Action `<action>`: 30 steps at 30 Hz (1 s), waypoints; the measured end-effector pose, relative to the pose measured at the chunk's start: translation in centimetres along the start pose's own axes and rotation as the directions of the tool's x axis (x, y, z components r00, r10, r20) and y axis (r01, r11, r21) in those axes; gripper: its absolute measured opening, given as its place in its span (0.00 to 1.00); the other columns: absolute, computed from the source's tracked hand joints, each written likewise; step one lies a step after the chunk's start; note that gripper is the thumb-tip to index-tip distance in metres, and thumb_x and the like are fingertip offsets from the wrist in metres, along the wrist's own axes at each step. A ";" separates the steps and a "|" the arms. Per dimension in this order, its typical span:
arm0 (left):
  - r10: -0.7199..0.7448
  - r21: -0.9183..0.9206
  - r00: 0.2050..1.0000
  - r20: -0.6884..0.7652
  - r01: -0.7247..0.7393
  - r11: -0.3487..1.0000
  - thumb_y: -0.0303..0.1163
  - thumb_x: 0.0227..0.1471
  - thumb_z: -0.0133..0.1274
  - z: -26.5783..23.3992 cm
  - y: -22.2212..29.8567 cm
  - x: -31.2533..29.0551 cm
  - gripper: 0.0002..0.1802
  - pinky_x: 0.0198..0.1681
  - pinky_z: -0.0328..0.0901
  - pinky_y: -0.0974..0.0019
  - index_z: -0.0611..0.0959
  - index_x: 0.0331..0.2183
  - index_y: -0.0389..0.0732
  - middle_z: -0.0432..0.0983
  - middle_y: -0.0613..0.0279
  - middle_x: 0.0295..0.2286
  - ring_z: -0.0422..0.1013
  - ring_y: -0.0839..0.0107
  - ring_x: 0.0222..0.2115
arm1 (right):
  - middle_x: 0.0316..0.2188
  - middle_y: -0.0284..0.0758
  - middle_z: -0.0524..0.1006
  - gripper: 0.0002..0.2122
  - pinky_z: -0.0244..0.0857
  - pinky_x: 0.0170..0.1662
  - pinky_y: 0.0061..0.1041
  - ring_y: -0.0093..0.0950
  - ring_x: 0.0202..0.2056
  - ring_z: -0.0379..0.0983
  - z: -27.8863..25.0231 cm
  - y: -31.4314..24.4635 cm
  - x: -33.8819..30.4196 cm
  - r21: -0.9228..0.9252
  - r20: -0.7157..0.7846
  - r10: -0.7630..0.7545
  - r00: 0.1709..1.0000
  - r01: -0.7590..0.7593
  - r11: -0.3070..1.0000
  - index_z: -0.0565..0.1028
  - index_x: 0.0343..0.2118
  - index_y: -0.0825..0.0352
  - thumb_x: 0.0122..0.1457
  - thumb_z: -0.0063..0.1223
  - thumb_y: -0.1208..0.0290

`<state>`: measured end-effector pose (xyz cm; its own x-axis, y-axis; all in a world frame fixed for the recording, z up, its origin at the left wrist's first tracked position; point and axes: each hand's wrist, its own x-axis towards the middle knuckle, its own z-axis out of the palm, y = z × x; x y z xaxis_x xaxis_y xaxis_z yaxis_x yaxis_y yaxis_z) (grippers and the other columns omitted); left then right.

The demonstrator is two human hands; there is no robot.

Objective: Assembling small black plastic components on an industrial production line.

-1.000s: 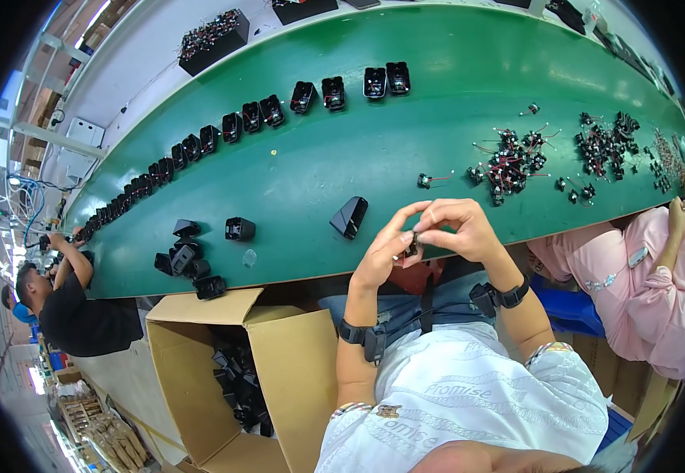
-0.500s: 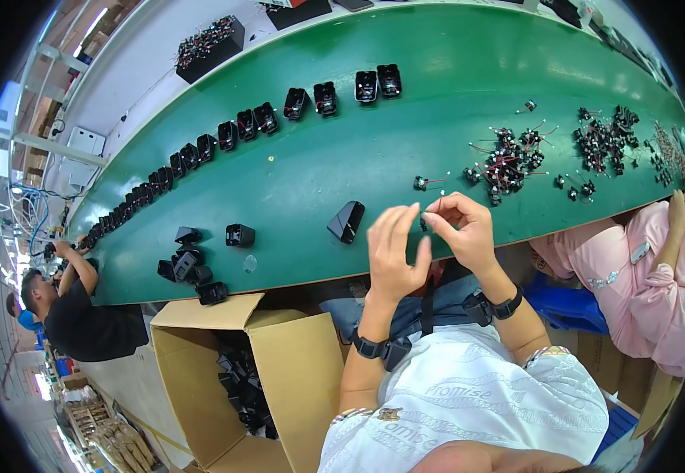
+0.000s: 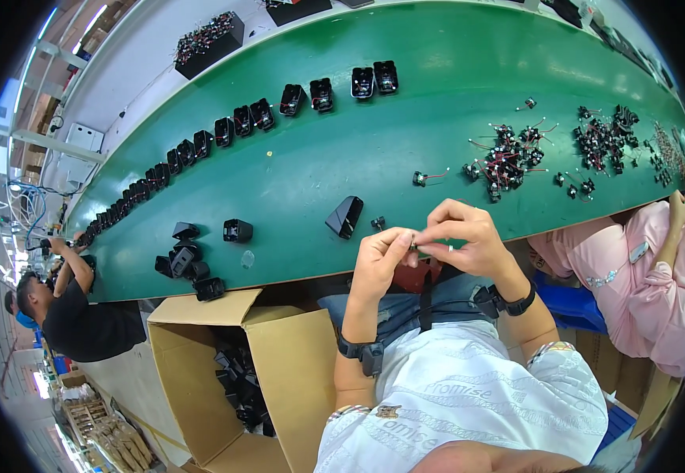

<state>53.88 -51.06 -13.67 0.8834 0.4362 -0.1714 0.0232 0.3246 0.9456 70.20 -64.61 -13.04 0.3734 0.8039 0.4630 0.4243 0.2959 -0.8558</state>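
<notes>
My left hand (image 3: 380, 258) and my right hand (image 3: 470, 238) meet fingertip to fingertip above the near edge of the green table. Both pinch a small wired part (image 3: 414, 247), mostly hidden by the fingers. A white connector tip (image 3: 450, 248) shows under my right fingers. Just beyond my left hand lies a small black part (image 3: 378, 224). Left of it, a black wedge-shaped housing (image 3: 346, 217) rests on the table. A small module with a red wire (image 3: 420, 179) lies beyond my hands, and a heap of similar wired modules (image 3: 508, 162) is to its right.
Open black housings (image 3: 321, 94) line the far side of the table (image 3: 303, 173). More housings (image 3: 183, 258) cluster at the left near edge. Below stands a cardboard box (image 3: 291, 378) holding black housings. A person in black (image 3: 90, 315) works at left, another in pink (image 3: 642, 276) at right.
My left hand has moved down and closed from spread fingers to a pinch. My right hand has turned and come lower, against the left fingertips. The small black part beyond my left hand is now visible.
</notes>
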 end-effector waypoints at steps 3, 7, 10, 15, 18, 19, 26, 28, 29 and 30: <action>-0.019 0.112 1.000 0.013 0.018 0.994 0.38 0.70 0.47 0.0 0.1 -0.1 0.20 0.24 0.57 0.74 0.84 0.32 0.34 0.73 0.71 0.20 0.64 0.85 0.21 | 0.33 0.32 0.78 0.13 0.70 0.32 0.25 0.26 0.30 0.75 0.1 -0.1 0.0 -0.124 0.047 -0.029 0.999 0.034 0.992 0.85 0.37 0.63 0.47 0.71 0.80; -0.108 0.263 0.994 -0.004 0.105 0.959 0.39 0.71 0.46 -0.4 0.3 -0.5 0.23 0.20 0.52 0.71 0.80 0.26 0.35 0.67 0.72 0.15 0.59 0.85 0.17 | 0.32 0.32 0.78 0.11 0.72 0.34 0.28 0.30 0.31 0.77 1.1 -0.8 -0.1 -0.223 0.105 -0.099 0.990 0.121 0.967 0.84 0.34 0.63 0.46 0.70 0.78; -0.127 0.376 0.992 -0.013 0.123 0.919 0.37 0.71 0.45 -0.3 0.9 -0.6 0.20 0.19 0.54 0.70 0.83 0.32 0.34 0.66 0.71 0.14 0.60 0.84 0.16 | 0.32 0.33 0.78 0.09 0.73 0.34 0.29 0.31 0.32 0.77 1.7 -0.9 -0.3 -0.267 0.124 -0.114 0.986 0.144 0.953 0.83 0.33 0.63 0.46 0.69 0.78; 0.093 0.542 0.974 -0.206 0.034 0.840 0.32 0.67 0.47 0.9 4.1 -1.4 0.15 0.20 0.60 0.68 0.82 0.48 0.36 0.68 0.67 0.13 0.65 0.81 0.15 | 0.31 0.33 0.78 0.08 0.72 0.33 0.28 0.31 0.30 0.77 1.8 -0.9 -0.4 -0.186 0.137 -0.111 0.984 0.135 0.973 0.82 0.31 0.64 0.47 0.69 0.79; 0.592 0.903 0.797 -0.119 -0.160 0.398 0.23 0.49 0.59 -3.0 5.1 -1.4 0.32 0.53 0.66 0.55 0.76 0.58 0.40 0.79 0.55 0.44 0.72 0.56 0.47 | 0.30 0.33 0.79 0.05 0.69 0.29 0.23 0.25 0.27 0.76 1.2 -1.0 -0.9 -0.028 -0.018 0.090 0.996 -0.090 0.996 0.81 0.29 0.67 0.50 0.69 0.81; 0.600 0.951 0.799 0.036 -0.212 0.225 0.22 0.45 0.62 -5.0 5.6 -1.4 0.38 0.61 0.61 0.51 0.75 0.60 0.42 0.73 0.53 0.54 0.68 0.49 0.56 | 0.30 0.33 0.79 0.05 0.69 0.29 0.23 0.25 0.27 0.76 1.1 -1.1 -1.1 -0.020 -0.010 0.084 0.996 -0.084 0.996 0.81 0.29 0.67 0.50 0.69 0.81; 0.345 0.931 0.934 0.088 -0.201 0.305 0.24 0.43 0.67 -8.0 2.8 1.3 0.39 0.61 0.62 0.52 0.77 0.59 0.46 0.73 0.54 0.56 0.68 0.49 0.56 | 0.26 0.34 0.80 0.04 0.66 0.27 0.20 0.21 0.24 0.74 1.3 0.4 -2.0 0.104 -0.079 0.189 0.979 -0.181 0.978 0.80 0.29 0.69 0.53 0.66 0.81; 0.479 0.932 0.875 0.063 -0.223 0.285 0.26 0.45 0.67 -7.9 1.6 1.9 0.35 0.56 0.67 0.59 0.79 0.57 0.43 0.78 0.54 0.50 0.73 0.55 0.51 | 0.26 0.35 0.80 0.03 0.67 0.28 0.20 0.21 0.24 0.74 1.2 0.3 -1.5 0.073 -0.021 0.157 0.987 -0.156 0.985 0.80 0.29 0.69 0.54 0.66 0.80; 0.480 0.930 0.875 0.068 -0.229 0.286 0.26 0.45 0.67 -7.7 1.5 1.9 0.35 0.56 0.67 0.59 0.79 0.57 0.43 0.78 0.54 0.50 0.73 0.55 0.51 | 0.26 0.35 0.80 0.03 0.67 0.28 0.20 0.21 0.24 0.74 1.1 0.4 -1.3 0.068 -0.025 0.158 0.987 -0.156 0.985 0.80 0.29 0.69 0.54 0.66 0.80; 0.407 0.861 0.911 -0.072 -0.149 0.486 0.26 0.45 0.67 -7.5 1.4 1.4 0.34 0.51 0.69 0.63 0.79 0.57 0.42 0.78 0.56 0.50 0.75 0.61 0.48 | 0.27 0.35 0.80 0.04 0.68 0.29 0.20 0.22 0.25 0.75 1.2 0.5 -1.1 0.065 -0.027 0.159 0.987 -0.157 0.985 0.80 0.29 0.69 0.53 0.66 0.80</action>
<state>51.66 -43.70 -14.65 0.7801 0.5897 0.2090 0.2824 -0.6301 0.7234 69.06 -64.73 -14.27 0.4585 0.8264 0.3268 0.3054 0.1987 -0.9312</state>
